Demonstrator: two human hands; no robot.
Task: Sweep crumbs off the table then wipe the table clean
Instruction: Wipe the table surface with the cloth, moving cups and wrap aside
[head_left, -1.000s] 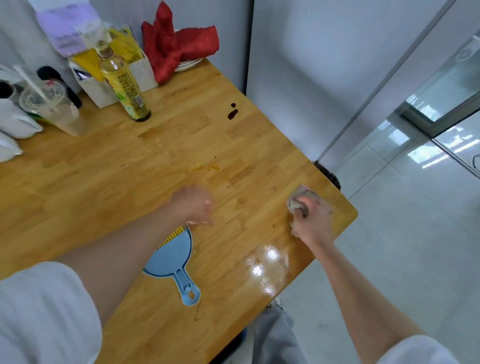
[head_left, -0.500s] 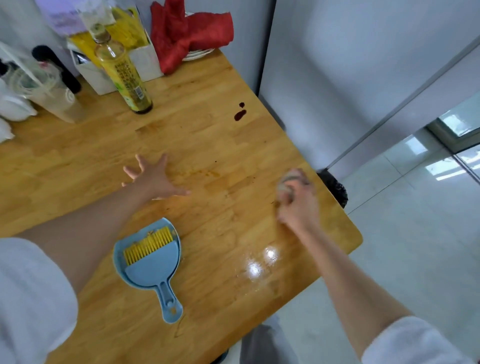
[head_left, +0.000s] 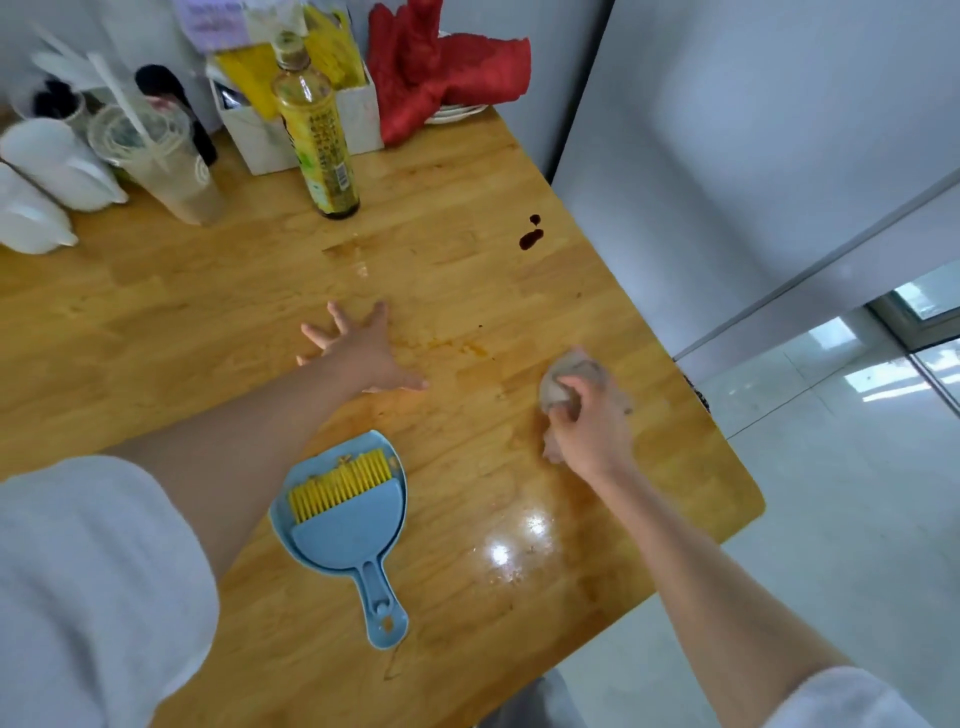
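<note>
the right hand (head_left: 587, 431) grips a balled-up grey cloth (head_left: 566, 382) and presses it to the worktop (head_left: 467, 571) near the right edge, likely to scrub. the left hand (head_left: 358, 351) lies flat, fingers spread, probably bracing. the blue dustpan (head_left: 345, 525), brush nested inside, sits parked near the front; a dark spill (head_left: 531, 236) waits further back.

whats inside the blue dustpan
A blue brush with yellow bristles lies in the dustpan, with a few crumbs by the bristles. The brush covers most of the pan's floor, so anything beneath it is hidden.
</note>
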